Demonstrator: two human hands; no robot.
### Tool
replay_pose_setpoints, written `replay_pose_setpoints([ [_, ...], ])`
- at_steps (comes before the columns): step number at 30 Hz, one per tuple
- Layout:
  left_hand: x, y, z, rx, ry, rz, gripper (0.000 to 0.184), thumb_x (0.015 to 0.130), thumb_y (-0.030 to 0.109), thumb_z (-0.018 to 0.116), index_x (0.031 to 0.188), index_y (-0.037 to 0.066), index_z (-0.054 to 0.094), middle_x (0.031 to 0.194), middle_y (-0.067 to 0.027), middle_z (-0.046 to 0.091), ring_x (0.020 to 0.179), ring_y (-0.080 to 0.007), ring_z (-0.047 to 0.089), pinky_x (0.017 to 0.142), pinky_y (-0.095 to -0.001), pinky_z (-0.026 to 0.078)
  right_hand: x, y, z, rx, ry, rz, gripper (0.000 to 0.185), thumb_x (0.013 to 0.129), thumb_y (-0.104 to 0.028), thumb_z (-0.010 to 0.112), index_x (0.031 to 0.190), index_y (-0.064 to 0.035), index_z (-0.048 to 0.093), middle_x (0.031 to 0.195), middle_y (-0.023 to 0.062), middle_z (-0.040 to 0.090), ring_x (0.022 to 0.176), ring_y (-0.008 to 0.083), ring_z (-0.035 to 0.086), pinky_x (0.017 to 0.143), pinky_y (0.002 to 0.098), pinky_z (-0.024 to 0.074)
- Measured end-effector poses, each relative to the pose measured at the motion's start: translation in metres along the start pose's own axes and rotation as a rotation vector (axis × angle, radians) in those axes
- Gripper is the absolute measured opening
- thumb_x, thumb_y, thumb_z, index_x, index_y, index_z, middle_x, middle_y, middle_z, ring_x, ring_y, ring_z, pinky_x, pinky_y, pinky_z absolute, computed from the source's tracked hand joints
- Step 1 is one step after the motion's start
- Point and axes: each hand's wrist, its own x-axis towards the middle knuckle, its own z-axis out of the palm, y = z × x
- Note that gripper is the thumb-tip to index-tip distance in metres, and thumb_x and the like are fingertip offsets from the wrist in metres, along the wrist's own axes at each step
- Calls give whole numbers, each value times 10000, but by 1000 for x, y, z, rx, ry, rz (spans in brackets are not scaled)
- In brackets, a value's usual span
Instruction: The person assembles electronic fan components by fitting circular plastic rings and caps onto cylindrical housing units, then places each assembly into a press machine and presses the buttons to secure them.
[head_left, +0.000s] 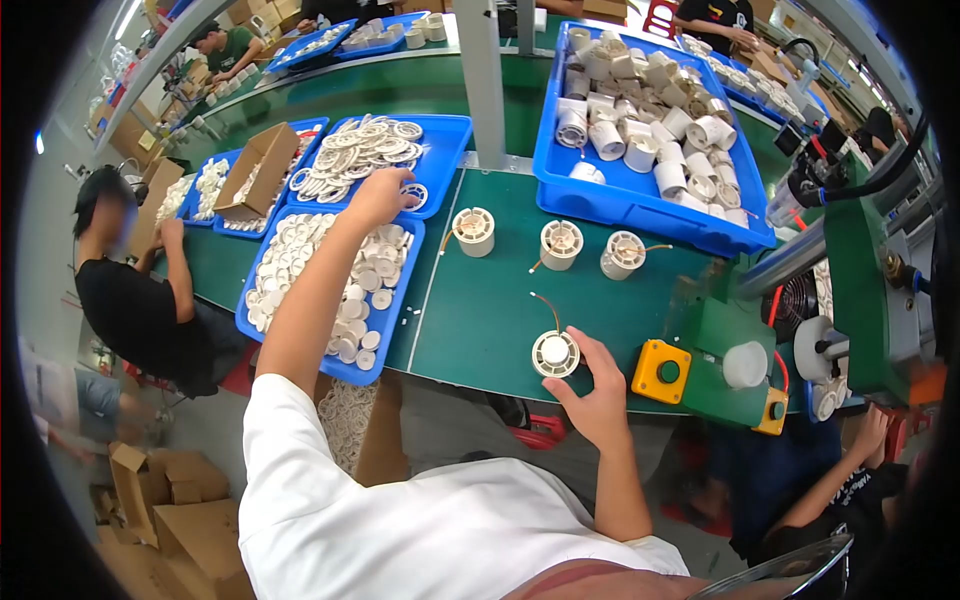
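My left hand (380, 197) is stretched over a blue tray (449, 150) of white plastic rings (352, 158), its fingers pinched at the edge of a single white ring (414, 194). In front of me, my right hand (592, 385) grips a round white plastic housing (555, 354) with a slotted top and a thin brown wire sticking up. Three similar housings with wires, a left one (474, 232), a middle one (561, 245) and a right one (623, 256), stand in a row on the green table (490, 325).
A blue tray (397, 330) of small white caps lies below my left arm. Beyond the row stands a large blue bin (640, 212) of white cylinders. To the right are a yellow button box (661, 371) and a machine (850, 330). Co-workers sit on both sides.
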Motion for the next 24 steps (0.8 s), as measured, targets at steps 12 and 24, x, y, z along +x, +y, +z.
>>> replay_pose_setpoints([
  [12, -118, 104, -50, -246, 292, 330, 262, 760, -88, 759, 988, 41, 765, 994, -115, 731, 925, -253, 707, 800, -343, 549, -7, 16, -3, 65, 167, -172, 677, 763, -205, 896, 1349, -17, 615, 1284, 174, 649, 1162, 345, 628, 972, 416, 538],
  [24, -227, 189, 49, -950, -63, 768, 341, 689, 15, 863, 970, 201, 809, 1045, -49, 559, 1060, -280, 560, 839, -378, 501, -8, -7, -28, 620, -483, -207, 689, 724, -290, 943, 1279, 23, 681, 1232, 174, 704, 987, 239, 698, 890, 343, 555],
])
